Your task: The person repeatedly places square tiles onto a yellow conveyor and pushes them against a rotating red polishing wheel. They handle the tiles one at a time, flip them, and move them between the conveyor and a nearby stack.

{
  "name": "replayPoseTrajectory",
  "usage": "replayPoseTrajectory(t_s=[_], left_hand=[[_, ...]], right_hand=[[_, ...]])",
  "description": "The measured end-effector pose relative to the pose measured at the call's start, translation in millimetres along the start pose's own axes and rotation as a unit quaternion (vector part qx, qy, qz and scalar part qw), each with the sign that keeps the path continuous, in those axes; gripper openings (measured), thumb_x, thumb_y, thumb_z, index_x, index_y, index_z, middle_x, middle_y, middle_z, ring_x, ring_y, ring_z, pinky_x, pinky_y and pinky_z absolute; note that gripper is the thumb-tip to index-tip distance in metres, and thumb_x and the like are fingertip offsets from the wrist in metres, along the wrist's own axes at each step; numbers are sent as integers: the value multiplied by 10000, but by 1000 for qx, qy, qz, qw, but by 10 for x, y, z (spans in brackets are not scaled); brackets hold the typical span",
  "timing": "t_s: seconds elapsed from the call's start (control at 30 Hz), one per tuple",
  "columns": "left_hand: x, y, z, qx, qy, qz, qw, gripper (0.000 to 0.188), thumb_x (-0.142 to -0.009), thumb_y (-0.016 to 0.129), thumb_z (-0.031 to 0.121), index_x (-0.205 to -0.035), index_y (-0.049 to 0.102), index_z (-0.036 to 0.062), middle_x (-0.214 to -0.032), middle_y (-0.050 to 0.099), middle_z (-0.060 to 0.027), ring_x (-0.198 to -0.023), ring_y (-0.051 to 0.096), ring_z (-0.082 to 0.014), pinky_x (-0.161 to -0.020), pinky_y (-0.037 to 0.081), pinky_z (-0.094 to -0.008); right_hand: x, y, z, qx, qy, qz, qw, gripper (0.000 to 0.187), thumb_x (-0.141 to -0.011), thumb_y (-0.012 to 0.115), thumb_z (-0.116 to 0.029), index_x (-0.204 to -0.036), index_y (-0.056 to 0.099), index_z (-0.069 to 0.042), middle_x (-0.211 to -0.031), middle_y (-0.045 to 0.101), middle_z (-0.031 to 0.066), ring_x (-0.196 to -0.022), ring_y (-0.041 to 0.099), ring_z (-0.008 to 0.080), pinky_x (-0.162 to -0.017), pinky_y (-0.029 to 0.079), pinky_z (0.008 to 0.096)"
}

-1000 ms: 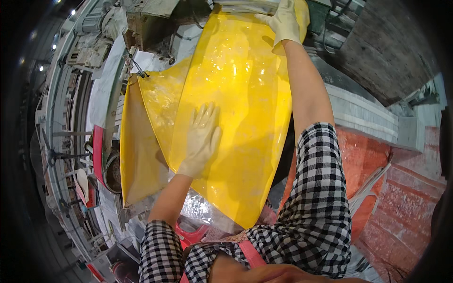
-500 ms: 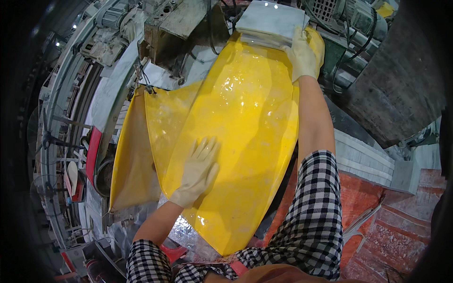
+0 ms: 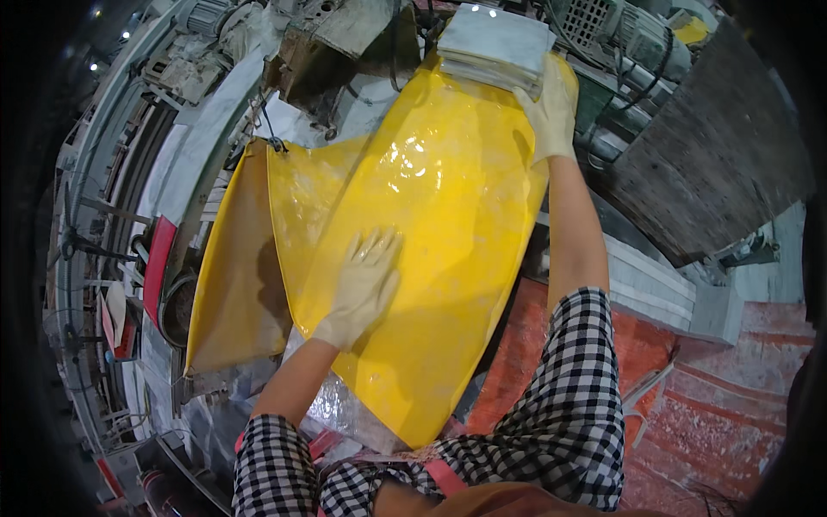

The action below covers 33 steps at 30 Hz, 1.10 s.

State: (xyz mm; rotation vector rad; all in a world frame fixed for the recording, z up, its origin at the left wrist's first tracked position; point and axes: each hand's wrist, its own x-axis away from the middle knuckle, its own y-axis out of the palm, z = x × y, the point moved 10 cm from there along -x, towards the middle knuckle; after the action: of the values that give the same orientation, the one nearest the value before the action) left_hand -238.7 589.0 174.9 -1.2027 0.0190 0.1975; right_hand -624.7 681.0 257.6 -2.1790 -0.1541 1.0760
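As slabs (image 3: 495,39) emerge further, left hand (image 3: 360,289) flat on sheet (image 3: 448,267), right hand (image 3: 553,112) grip unclear.

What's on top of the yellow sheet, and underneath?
On the yellow sheet: pale slabs stacked at its far end, left hand spread nearer, right hand at the stack's edge. What's beneath is covered.

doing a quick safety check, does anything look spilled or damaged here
Possibly: the yellow sheet has glossy patches, perhaps wet, and the red surface at right is blotched whitish, as if dirty or worn.
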Motion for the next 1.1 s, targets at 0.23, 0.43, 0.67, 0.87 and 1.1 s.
replayPoseTrajectory(t_s=[0.23, 0.43, 0.67, 0.87, 1.1], left_hand=[[94, 17, -14, -21, 35, 73, 996, 512, -1010, 502, 233, -1457, 482, -17, -1508, 496, -217, -1433, 413, -389, -1249, 211, -510], [99, 93, -214, 49, 43, 91, 994, 494, -1019, 507, 321, -1409, 557, 23, -1488, 533, -184, -1438, 424, -329, -1242, 242, -472], [1752, -1101, -2114, 54, -99, 380, 918, 394, -1001, 477, 321, -1286, 647, 109, -1297, 650, -132, -1269, 548, -348, -1132, 359, -464], [5052, -347, -3921, 42, -380, 213, 899, 370, -1014, 519, 313, -1248, 693, 85, -1260, 687, -186, -1178, 640, -368, -1032, 484, -448], [8193, 659, -3491, 61, -563, 191, 801, 347, -1000, 529, 281, -1165, 731, 54, -1037, 740, -211, -975, 711, -367, -871, 542, -430]], right_hand=[[1897, -746, -1048, -135, -51, -136, 980, 457, -905, 689, -230, -1319, 627, -46, -1359, 596, 224, -1293, 514, 420, -1086, 417, 452], [3678, -1942, -1543, -67, 141, -172, 973, 386, -923, 664, -166, -1297, 652, -73, -1334, 612, 184, -1246, 558, 354, -1067, 427, 413], [5416, -3632, -1902, -83, 473, -42, 876, 405, -1062, 555, -229, -1396, 582, 0, -1461, 569, 110, -1385, 487, 230, -1177, 340, 360], [5386, -3279, -2576, -69, 437, -46, 896, 419, -1059, 556, -254, -1398, 589, -9, -1449, 579, 125, -1375, 501, 240, -1167, 345, 366], [4408, -1708, -3048, -53, 234, -158, 958, 468, -1023, 608, -229, -1432, 548, -11, -1447, 571, 142, -1337, 527, 246, -1103, 401, 363]])
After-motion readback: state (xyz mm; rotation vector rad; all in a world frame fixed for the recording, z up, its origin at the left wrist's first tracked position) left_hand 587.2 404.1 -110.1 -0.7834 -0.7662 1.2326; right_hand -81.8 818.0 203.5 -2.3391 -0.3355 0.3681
